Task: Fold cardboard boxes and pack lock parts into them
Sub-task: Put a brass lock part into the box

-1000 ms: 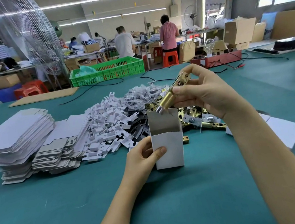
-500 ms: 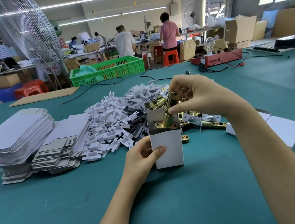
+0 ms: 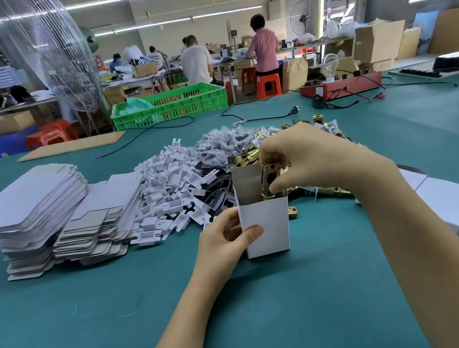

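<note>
At the far left of the teal table [image 3: 67, 329] sit two stacks of flat box blanks [image 3: 33, 213], the taller one outermost and a lower one just beside it, leaning into a heap of white plastic inserts [image 3: 166, 194] too many to count. Behind that heap, at the table's far edge, stands one green crate [image 3: 171, 105].

Next comes the left hand [image 3: 222, 239], which grips the left side of the single upright white box [image 3: 265, 227]: thumb across the front face, fingers curled behind the left wall. The box stands on the table with its long axis vertical and its open mouth up, its rear flap raised.

One brass lock part [image 3: 270, 180] stands in that mouth, long axis near upright, lower end down inside the box against the right wall, upper end pointing up (its top is hidden by fingers). The right hand [image 3: 317, 158] is directly above and to the right of the box, pinching this part between thumb and curled fingers. The hands are apart, one low, one high.

Behind the right hand lies a pile of loose brass lock parts [image 3: 243, 157] and bagged pieces [image 3: 224, 142], uncountable. At the right, past the right forearm, lie flat white boxes [image 3: 447, 202].
</note>
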The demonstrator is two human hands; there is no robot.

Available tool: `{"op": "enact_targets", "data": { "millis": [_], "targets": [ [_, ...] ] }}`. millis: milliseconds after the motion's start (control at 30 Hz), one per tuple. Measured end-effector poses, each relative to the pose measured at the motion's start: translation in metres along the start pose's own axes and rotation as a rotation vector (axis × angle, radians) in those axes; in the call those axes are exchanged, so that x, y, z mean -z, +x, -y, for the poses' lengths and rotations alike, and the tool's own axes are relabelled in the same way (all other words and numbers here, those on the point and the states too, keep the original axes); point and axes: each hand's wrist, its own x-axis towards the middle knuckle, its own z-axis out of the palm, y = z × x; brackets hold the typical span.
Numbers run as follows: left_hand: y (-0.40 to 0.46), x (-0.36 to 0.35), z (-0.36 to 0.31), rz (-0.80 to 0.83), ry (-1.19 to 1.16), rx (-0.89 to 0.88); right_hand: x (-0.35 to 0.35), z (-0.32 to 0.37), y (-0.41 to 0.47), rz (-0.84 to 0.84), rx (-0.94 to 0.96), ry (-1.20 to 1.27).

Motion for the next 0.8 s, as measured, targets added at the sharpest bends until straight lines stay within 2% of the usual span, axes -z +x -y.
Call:
{"op": "enact_targets", "data": {
  "millis": [133,233,400,667,800],
  "targets": [
    [0.000,0.000,0.000,-0.004,-0.001,0.004,-0.002,0.011,0.001,0.072,0.036,-0.225],
    [0.000,0.000,0.000,-0.007,-0.006,0.010,-0.008,0.014,0.004,0.123,0.015,-0.292],
    [0.001,-0.001,0.000,-0.024,0.016,0.012,-0.017,0.016,0.005,0.088,-0.052,-0.460],
    [0.001,-0.001,0.000,-0.031,0.023,0.010,-0.011,0.013,0.004,0.182,-0.126,-0.370],
    [0.001,-0.001,-0.001,-0.033,0.026,0.012,-0.004,0.007,0.002,0.154,-0.110,-0.327]
  ]
}}
